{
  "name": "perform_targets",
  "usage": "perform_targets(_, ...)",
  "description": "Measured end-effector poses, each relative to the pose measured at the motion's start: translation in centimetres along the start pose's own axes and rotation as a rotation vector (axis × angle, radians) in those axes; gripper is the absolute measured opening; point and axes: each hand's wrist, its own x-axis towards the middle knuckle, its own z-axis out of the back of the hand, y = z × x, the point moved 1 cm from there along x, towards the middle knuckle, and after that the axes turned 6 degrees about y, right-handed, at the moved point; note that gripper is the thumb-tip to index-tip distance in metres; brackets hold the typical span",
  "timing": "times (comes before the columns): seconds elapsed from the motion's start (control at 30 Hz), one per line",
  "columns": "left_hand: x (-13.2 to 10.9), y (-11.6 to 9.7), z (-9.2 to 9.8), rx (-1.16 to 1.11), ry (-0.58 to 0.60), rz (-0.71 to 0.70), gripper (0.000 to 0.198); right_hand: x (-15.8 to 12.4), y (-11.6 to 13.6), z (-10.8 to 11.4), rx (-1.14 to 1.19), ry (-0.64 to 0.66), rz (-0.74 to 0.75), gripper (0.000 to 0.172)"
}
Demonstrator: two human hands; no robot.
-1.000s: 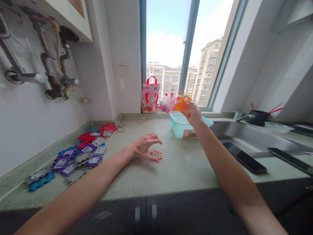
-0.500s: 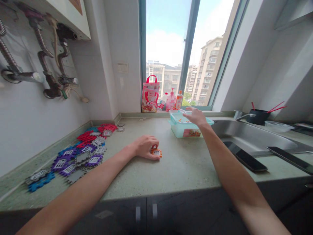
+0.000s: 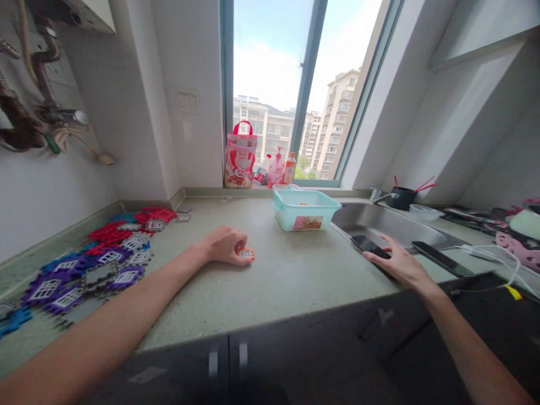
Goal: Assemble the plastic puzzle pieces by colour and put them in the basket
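Note:
On the countertop, my left hand point(image 3: 228, 246) is closed on a small orange toy building piece point(image 3: 247, 253) with a white window grid, its fingertips pressed on the edge. My right hand point(image 3: 399, 261) is at a black smartphone point(image 3: 368, 246) lying by the sink's front edge. Its thumb and fingers are spread apart over the phone; whether they press on it I cannot tell. Between the hands and farther back stands a mint-green plastic tub point(image 3: 333, 209) with a few orange bits inside.
Notched building pieces in purple point(image 3: 44, 289), red point(image 3: 110, 233), blue and grey lie along the left wall. A second black phone point(image 3: 441, 259) lies right of the first. Behind it is the steel sink point(image 3: 356, 219). Bottles point(image 3: 276, 170) and a red-handled bag point(image 3: 240, 160) stand on the windowsill.
My right hand has moved from above the tub, right and toward me, to the black phone. The view has turned right. My left hand still holds the orange piece.

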Motion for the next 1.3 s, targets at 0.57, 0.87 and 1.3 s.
perform_targets(0.57,-1.1,2.0,1.4,-0.07,0.041,0.202,0.055,-1.1,0.6,-0.8,0.032,-0.126,-0.032,0.105)
perform_targets(0.87,-2.1,3.1,2.2,-0.259,0.147,0.263,0.051,-1.4,0.8,-0.6,0.042,-0.132,-0.048,0.103)
perform_targets(1.3,-1.8,3.3,2.1,-0.272,0.127,0.303,0.051,-1.9,1.5,-0.3,0.018,-0.131,-0.048,0.098)
